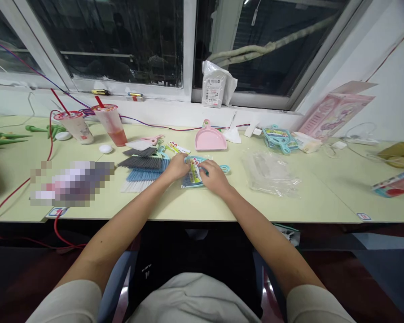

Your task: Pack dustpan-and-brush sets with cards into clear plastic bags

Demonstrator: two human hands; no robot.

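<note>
In front of me lies a light-blue mini dustpan and brush set [187,181] in clear wrap, with a yellow-green label card [195,172]. My left hand [177,167] has its fingers closed on the set's left edge by the card. My right hand [214,176] bends its fingers over the card's right side, pinching there; the fingertips are partly hidden. The set's blue handle [225,169] sticks out past my right hand. Beside my left hand is a pile of small hand brushes [143,170] with grey, blue and white bristles. A loose label card [177,147] lies just behind it.
A pink dustpan [211,137] stands behind the hands. Clear plastic bags [271,172] lie to the right, with packed blue sets [280,138] beyond. Two drink cups [111,125] [76,128] with straws stand left. A pink box [336,110] leans at the right wall. Red cable [11,195] crosses the left edge.
</note>
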